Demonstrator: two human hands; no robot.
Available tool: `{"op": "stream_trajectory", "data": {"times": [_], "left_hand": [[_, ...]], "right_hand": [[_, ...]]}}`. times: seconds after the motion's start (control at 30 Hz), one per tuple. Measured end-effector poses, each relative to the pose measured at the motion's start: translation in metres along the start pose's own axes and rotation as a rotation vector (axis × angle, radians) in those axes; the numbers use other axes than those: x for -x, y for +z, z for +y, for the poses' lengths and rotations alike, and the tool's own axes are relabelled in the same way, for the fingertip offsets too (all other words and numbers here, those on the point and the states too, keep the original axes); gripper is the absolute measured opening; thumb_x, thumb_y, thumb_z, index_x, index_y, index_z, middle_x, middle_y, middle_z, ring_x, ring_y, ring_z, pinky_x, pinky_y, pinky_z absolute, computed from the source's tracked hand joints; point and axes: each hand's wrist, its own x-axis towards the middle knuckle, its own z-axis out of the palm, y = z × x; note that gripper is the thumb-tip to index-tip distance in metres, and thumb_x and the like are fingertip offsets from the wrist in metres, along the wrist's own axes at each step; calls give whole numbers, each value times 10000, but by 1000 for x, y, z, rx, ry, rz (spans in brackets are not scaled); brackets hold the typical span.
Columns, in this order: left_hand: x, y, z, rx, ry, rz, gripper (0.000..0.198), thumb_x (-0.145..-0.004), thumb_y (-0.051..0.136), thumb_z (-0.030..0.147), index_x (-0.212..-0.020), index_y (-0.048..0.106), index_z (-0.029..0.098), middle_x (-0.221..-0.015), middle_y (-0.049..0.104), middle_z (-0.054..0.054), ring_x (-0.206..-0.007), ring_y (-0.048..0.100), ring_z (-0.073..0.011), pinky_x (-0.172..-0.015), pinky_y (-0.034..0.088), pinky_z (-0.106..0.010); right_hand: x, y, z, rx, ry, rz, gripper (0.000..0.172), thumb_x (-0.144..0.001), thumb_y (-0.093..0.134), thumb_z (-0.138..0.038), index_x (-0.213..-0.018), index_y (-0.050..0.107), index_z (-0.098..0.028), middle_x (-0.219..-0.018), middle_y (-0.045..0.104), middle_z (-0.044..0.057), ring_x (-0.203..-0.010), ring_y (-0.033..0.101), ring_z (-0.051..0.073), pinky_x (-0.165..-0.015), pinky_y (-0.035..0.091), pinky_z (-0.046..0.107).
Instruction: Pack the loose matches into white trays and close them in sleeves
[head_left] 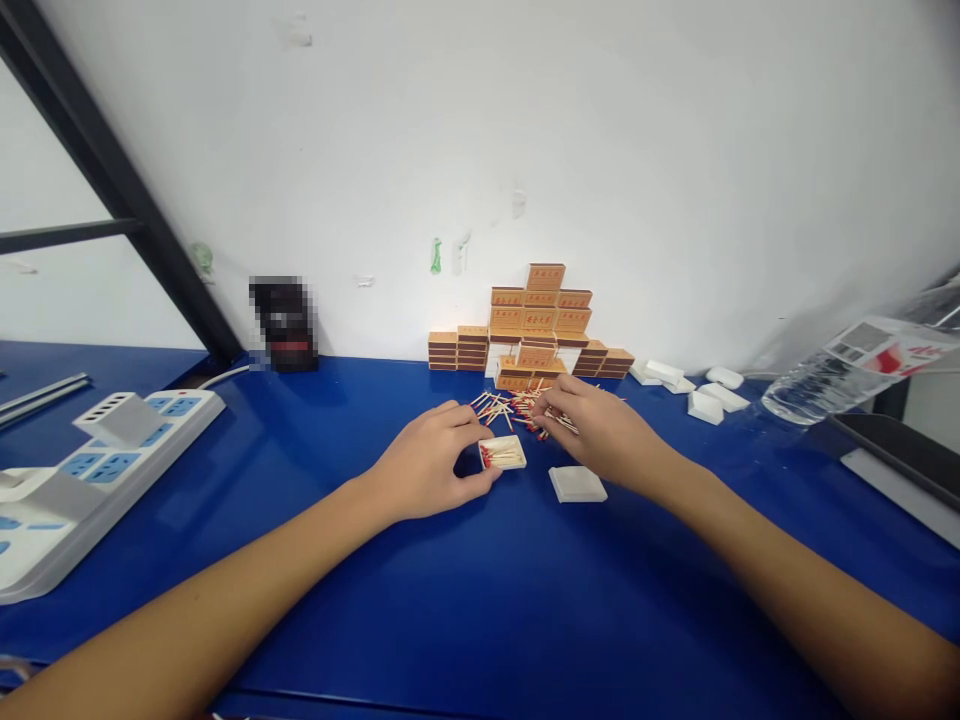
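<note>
My left hand (pixel 429 455) grips the left end of a small white matchbox tray (pixel 523 462) between thumb and fingers. Inside the tray lie several matches (pixel 504 455), red heads to the left. Beyond it, a loose heap of red-tipped matches (pixel 496 408) spreads over the blue table. At the heap's right side my right hand (pixel 596 428) has its fingers closed on some matches (pixel 561 420); how many is hidden. Just below that hand lies a flat white box piece (pixel 577 484), apart from both hands.
Stacked orange matchboxes (pixel 538 320) stand against the wall behind the heap. Several white pieces (pixel 705 405) and a tilted plastic bottle (pixel 817 380) are to the right, beside a dark object (pixel 900 455). A white power strip (pixel 150 480) lies left on the blue table (pixel 420 610).
</note>
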Motion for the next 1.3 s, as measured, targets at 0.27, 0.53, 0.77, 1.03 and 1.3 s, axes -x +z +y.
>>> {"op": "stream_trajectory", "data": {"times": [0.27, 0.53, 0.77, 1.03, 1.3], "left_hand": [[-2, -1, -3, -109, 93, 125, 246, -934, 685, 289, -1148, 710, 170, -1053, 669, -83, -968, 584, -242, -872, 531, -406], [-2, -2, -7, -97, 81, 117, 258, -916, 717, 301, -1136, 721, 167, -1035, 667, -74, -937, 581, -233, -853, 538, -403], [-2, -1, -8, -70, 8, 53, 233, -906, 723, 314, -1091, 753, 176, -990, 666, -62, -904, 591, -222, -849, 533, -389], [-2, 3, -8, 0, 37, 47, 232, -924, 710, 339, -1085, 745, 176, -992, 674, -64, -935, 605, -225, -874, 538, -395], [0, 2, -9, -3, 30, 14, 256, -920, 718, 351, -1098, 742, 168, -1012, 679, -73, -962, 615, -233, -884, 547, -398]], "right_hand": [[-7, 21, 2, 40, -35, 56, 91, -993, 599, -242, -954, 651, -179, -1025, 612, 98, -938, 623, 241, -855, 509, 389], [-10, 27, 8, 92, -52, 68, 88, -973, 578, -181, -891, 611, -180, -988, 612, 105, -869, 614, 241, -776, 502, 380], [-5, 12, -13, -279, -33, 161, 94, -1013, 585, -252, -944, 634, -211, -961, 617, 55, -827, 600, 190, -745, 485, 327], [3, 17, -33, -304, -158, 38, 57, -997, 618, -181, -996, 668, -210, -1027, 614, 68, -962, 594, 201, -842, 482, 328], [5, 12, -28, -219, -168, -32, 79, -1018, 617, -238, -989, 671, -189, -1017, 592, 73, -948, 579, 211, -836, 465, 348]]}}
